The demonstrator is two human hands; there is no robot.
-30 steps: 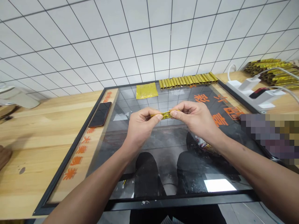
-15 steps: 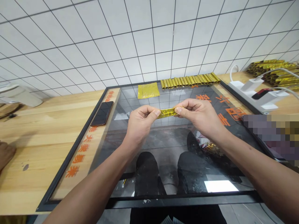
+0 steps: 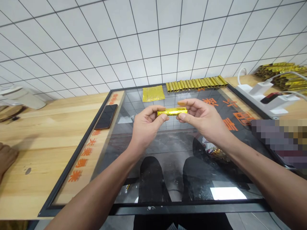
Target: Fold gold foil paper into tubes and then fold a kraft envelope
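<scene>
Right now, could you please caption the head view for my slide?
Left hand and right hand hold a gold foil tube above a glass-topped desk, gold tubes lined up beyond.

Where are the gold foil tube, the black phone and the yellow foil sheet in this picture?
gold foil tube (image 3: 172, 111): head view, middle of the tube.
black phone (image 3: 106, 117): head view, centre of its screen.
yellow foil sheet (image 3: 153, 93): head view, middle of the sheet.

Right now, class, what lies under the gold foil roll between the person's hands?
A glass tabletop reflecting white tiles lies beneath the gold foil roll between the left hand and right hand; the patch directly under it is hidden.
</scene>
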